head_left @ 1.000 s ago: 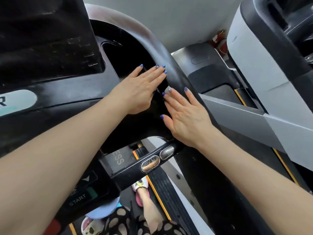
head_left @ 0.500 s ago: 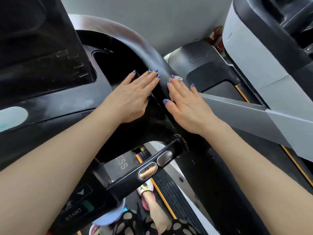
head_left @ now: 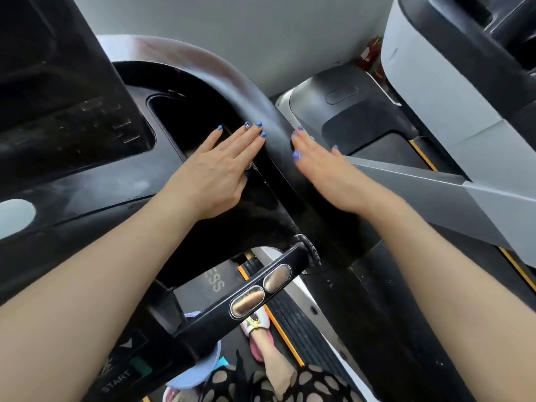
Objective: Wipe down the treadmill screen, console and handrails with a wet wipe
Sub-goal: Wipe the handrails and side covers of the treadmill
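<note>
Left hand [head_left: 216,172] flat; right hand [head_left: 324,169] flat; handrail [head_left: 240,88] black, glossy

To our right we see a neighbouring grey machine [head_left: 435,91] with a yellow strip [head_left: 422,156] along its dark deck. Behind it stands something red [head_left: 369,58], blurred. Below, a foot in a pink sandal [head_left: 259,333] shows beside spotted fabric [head_left: 290,384].

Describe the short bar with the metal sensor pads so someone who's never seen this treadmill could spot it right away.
Start at the black treadmill console, where both hands lie flat either side of the curved handrail. Below the wrists, a short black bar juts out diagonally over the belt. It alone carries two oval, bronze-toned metal pads side by side; the handrail above is plain black.
</note>
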`<state>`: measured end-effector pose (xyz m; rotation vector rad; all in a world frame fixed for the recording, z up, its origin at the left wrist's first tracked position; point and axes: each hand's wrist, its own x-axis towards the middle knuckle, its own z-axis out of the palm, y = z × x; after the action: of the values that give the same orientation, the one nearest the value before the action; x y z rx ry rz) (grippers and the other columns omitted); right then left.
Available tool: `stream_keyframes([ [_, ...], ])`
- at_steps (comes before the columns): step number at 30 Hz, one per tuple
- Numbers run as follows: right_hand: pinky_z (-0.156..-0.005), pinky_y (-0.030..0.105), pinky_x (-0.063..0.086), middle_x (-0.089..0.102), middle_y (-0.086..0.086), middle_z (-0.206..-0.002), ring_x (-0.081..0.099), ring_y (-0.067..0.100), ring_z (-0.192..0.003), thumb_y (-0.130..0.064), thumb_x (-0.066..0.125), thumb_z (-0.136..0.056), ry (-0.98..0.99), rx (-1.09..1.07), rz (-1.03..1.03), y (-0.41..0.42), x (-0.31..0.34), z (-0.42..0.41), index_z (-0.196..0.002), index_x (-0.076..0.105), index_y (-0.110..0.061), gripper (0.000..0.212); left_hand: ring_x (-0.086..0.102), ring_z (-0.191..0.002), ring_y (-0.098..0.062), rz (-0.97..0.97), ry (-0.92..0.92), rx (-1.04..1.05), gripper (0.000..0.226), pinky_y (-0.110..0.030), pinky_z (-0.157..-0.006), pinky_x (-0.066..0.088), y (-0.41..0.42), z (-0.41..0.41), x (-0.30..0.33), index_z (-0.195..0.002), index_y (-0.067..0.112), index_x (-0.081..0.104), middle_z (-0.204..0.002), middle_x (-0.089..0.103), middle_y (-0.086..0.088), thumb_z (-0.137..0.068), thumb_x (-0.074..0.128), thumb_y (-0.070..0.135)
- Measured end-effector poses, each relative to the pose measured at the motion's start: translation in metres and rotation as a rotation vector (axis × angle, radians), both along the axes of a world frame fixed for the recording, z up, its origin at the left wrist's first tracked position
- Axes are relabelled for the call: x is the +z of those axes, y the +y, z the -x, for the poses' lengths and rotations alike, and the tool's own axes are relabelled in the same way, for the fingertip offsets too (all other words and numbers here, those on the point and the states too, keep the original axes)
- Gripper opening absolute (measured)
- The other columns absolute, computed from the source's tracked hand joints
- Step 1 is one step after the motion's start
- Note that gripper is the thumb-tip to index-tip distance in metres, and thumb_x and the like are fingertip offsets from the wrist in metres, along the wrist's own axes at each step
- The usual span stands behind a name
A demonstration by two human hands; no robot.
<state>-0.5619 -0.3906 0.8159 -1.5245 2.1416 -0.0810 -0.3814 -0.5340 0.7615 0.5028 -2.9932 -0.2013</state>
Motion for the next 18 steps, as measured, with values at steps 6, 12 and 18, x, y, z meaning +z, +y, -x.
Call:
stream_keyframes([
  [6,-0.124,0.035,-0.005,0.0,-0.012,-0.167,-0.007,-0.005,-0.149,-0.031,0.023,-0.111,-0.216,-0.096,0.003,0.029,0.012,0.0,-0.16,0.009,-0.017,0.053,0.008,-0.154,-0.017,0.027,0.012,-0.002,0.066,-0.045,-0.125,0.007,0.0,0.0,0.002,-0.159,0.012,0.016,-0.167,0.01,-0.004,-0.099,0.041,0.026],
  [12,-0.122,0.03,-0.016,-0.023,-0.022,-0.161,-0.025,-0.005,-0.146,-0.064,-0.005,-0.087,0.073,0.063,-0.052,0.108,0.009,-0.024,-0.152,-0.014,-0.036,0.072,0.014,-0.154,-0.019,0.047,0.02,-0.093,0.064,-0.048,-0.124,0.008,0.004,-0.004,0.004,-0.158,0.013,0.024,-0.166,0.019,-0.005,-0.098,0.046,0.023],
  [18,-0.126,0.047,0.001,0.009,-0.002,-0.167,0.007,0.016,-0.155,-0.051,0.007,-0.097,0.444,0.219,0.059,0.052,-0.012,-0.046,-0.158,0.022,-0.015,0.073,0.009,-0.154,-0.016,0.013,0.017,-0.092,0.066,-0.044,-0.123,0.005,0.007,-0.005,0.005,-0.159,0.013,0.018,-0.167,0.011,-0.004,-0.1,0.047,0.024],
])
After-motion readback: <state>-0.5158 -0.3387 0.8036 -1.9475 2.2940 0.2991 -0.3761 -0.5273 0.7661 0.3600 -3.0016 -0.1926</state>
